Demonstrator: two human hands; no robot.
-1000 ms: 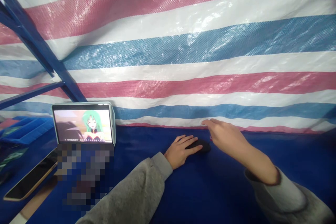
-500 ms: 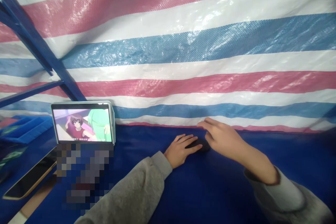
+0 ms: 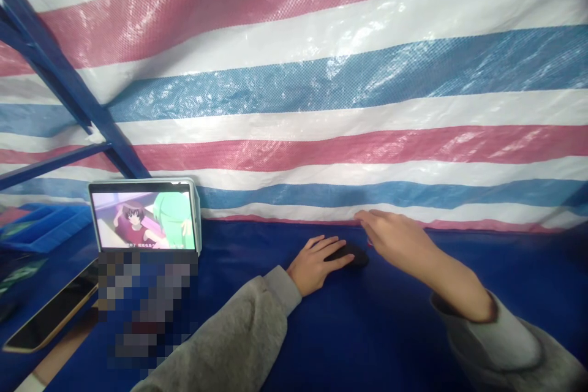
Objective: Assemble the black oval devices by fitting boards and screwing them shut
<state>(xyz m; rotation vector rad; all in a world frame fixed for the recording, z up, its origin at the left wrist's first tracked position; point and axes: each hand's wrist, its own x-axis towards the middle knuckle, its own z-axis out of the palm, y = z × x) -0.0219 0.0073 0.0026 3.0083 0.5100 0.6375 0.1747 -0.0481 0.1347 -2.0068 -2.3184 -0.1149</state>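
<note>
My left hand (image 3: 315,264) grips a dark, rounded object that looks like a black computer mouse (image 3: 356,257), its fingers laid along the far side and its thumb along the near side. The mouse lies on the blue tabletop (image 3: 340,337). Just to the right, my right hand (image 3: 390,234) is raised above the table, fingers bent and drawn together in a pinch. A tiny red bit (image 3: 370,244) shows under its fingers; what the pinch holds is hidden.
A tablet (image 3: 146,220) in a pale case plays a cartoon at left. Near it are a phone (image 3: 55,309), another person's forearm (image 3: 67,349) and a blurred-out patch. Blue trays (image 3: 59,226) and a blue metal frame (image 3: 87,101) stand farther left. Striped plastic sheeting (image 3: 321,153) hangs behind.
My right hand has shifted slightly right and a little down, away from the mouse, with its fingers closer together. More of the mouse shows. My left hand stays in place.
</note>
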